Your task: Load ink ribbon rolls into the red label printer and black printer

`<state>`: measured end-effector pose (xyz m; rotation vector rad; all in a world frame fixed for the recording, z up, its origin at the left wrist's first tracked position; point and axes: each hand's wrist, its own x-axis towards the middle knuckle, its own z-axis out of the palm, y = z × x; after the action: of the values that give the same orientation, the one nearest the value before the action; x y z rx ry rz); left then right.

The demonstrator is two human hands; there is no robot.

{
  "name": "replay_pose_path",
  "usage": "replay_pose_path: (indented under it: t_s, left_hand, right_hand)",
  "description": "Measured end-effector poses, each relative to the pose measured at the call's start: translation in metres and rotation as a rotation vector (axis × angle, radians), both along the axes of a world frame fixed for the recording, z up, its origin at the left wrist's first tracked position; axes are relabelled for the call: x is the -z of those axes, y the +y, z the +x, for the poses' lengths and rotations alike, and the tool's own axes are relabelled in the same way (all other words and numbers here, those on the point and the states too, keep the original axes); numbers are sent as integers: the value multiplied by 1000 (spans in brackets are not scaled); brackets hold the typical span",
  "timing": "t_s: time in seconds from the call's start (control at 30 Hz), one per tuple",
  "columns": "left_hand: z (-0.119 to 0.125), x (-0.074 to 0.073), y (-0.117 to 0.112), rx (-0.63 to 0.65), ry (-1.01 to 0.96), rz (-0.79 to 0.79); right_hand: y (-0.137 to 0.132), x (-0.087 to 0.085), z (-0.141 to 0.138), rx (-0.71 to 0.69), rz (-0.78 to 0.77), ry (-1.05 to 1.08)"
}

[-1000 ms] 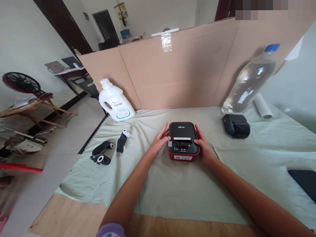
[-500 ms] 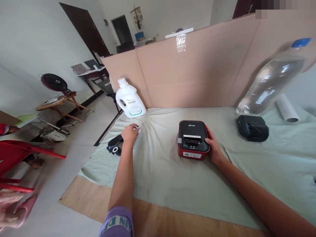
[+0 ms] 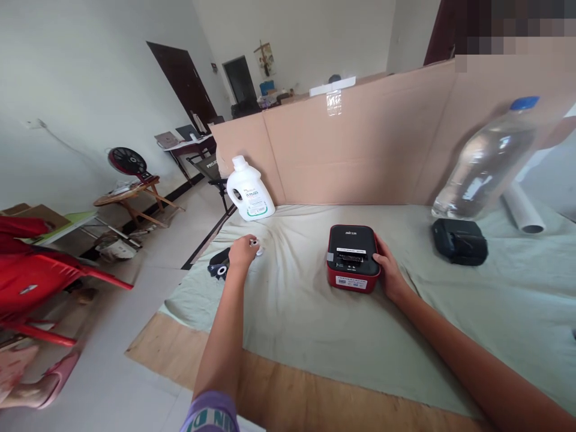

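My left hand (image 3: 242, 252) is closed at the left of the cloth, its fingers pinched on a small white roll (image 3: 254, 243). Another small white piece (image 3: 260, 251) lies just beside it. Partly hidden behind that wrist is a black item with a white-ringed hole (image 3: 220, 271). My right hand (image 3: 389, 268) grips the right side of a red and black label printer (image 3: 353, 259), thumb at the top edge and fingers along the far side. The printer rests on the cloth, with a dark slot and a white strip on its top.
A pale green cloth (image 3: 292, 324) covers the wooden table (image 3: 180, 348). At the back stand a white detergent bottle (image 3: 249, 191), a cardboard panel (image 3: 351, 156) and a large clear bottle (image 3: 486, 162). A black device (image 3: 459, 241) and a white tube (image 3: 524, 209) are at the right.
The camera view has shifted, so the room appears lower and farther right. Both hands keep their places, the left at the small roll and the right on the printer.
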<state>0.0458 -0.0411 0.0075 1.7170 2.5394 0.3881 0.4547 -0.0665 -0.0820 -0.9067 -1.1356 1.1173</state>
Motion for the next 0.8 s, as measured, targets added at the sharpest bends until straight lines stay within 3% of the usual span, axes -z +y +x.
replay_pose_path:
  t_s: [0.27,0.4,0.47,0.5,0.57,0.63,0.7,0.8]
  left_hand:
    - [-2,6,-33,25,20,-20]
    - [19,1,-43,76,39,157]
    - [49,3,-48,245,-146,274]
    - [68,6,-50,359,-336,275]
    - [111,15,-53,554,-758,177]
    - [148,26,-53,697,-1059,100]
    - [169,33,-48,735,-1261,96]
    - [159,29,-32,666,-1376,196]
  right_hand:
    - [-1,-6,-3,7,-12,-2]
    - [-18,-10,3,10,-8,-81]
    - [-32,-10,8,-13,16,-177]
    - [-38,-9,11,-28,32,-247]
    - [-48,-7,13,-40,75,-421]
    - [-50,-5,9,22,121,-597]
    - [-43,-7,-4,107,166,-716]
    - [-17,-19,-39,118,253,-735]
